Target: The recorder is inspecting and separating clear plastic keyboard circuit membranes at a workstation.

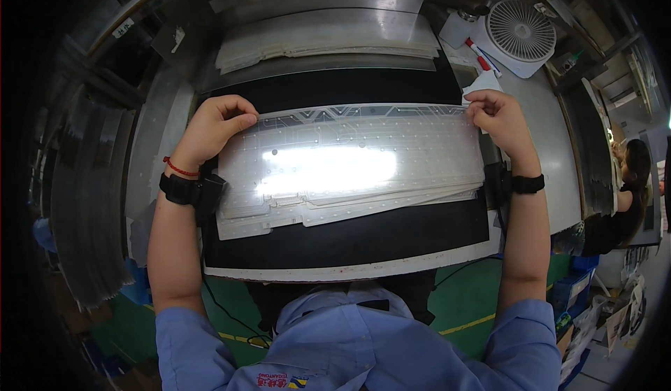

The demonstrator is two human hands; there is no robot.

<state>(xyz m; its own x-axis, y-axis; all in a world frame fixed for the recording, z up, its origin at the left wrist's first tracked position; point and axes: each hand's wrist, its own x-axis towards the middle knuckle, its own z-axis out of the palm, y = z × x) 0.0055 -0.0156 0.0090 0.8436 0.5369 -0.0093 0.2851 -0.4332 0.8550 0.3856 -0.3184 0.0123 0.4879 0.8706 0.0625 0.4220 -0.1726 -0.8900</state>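
Observation:
A thin, translucent plastic sheet [328, 139] printed with fine lines and dots lies over more such sheets on a black mat [391, 240]. A bright glare covers its middle. My left hand [222, 126] pinches its far left corner between thumb and fingers. At the far right corner, my right hand [498, 117] is also closed in a pinch on the edge. Lower sheets [279, 217] fan out unevenly towards me, their notched near edges showing.
Behind the mat stands another pile of sheets [328, 38] against a metal panel. To the far right are a white fan [521, 31], a bottle [458, 27] and red-capped markers [482, 59]. Tall sheet stacks [91, 195] stand left. A person [632, 188] sits at the right.

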